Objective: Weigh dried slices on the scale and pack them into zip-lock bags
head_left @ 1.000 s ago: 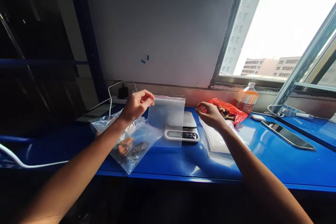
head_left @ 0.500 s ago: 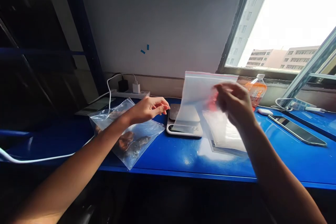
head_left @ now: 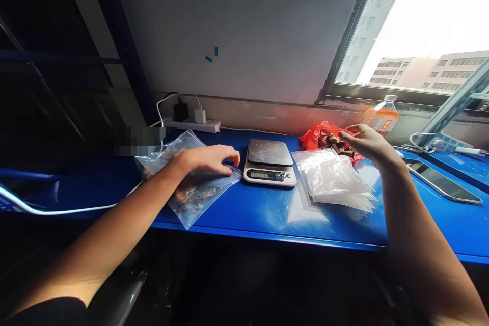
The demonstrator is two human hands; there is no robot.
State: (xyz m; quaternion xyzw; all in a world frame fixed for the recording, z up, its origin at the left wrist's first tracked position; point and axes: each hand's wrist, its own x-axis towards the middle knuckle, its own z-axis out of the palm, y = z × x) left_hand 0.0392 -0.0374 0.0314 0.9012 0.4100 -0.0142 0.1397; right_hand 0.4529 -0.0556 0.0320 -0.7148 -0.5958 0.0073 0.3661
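My left hand (head_left: 214, 159) hovers over the right part of a clear zip bag (head_left: 206, 201) with brown pieces inside. Its fingers are loosely bent, with the thumb apart, and it holds nothing. Just right of it stands a white kitchen scale (head_left: 269, 155), its dark pan sprinkled with light crumbs and its display lit. Beyond that lies a pile of flat, clear zip bags (head_left: 334, 181). At the mouth of an open red plastic bag (head_left: 324, 129) is my right hand (head_left: 370, 143), open, fingertips close to the brown chunks (head_left: 329, 140) inside. Whether it touches them I cannot tell.
An orange drink bottle (head_left: 382, 116) stands by the window behind my right hand. A phone (head_left: 443, 181) lies on the blue table (head_left: 252, 216) at the right. At the back left, a power strip (head_left: 196, 126) holds a white charger (head_left: 199, 114) with a cable.
An empty zip bag that my right hand held up before the scale is out of the hand. That hand has moved right to the red bag, and the scale is uncovered.
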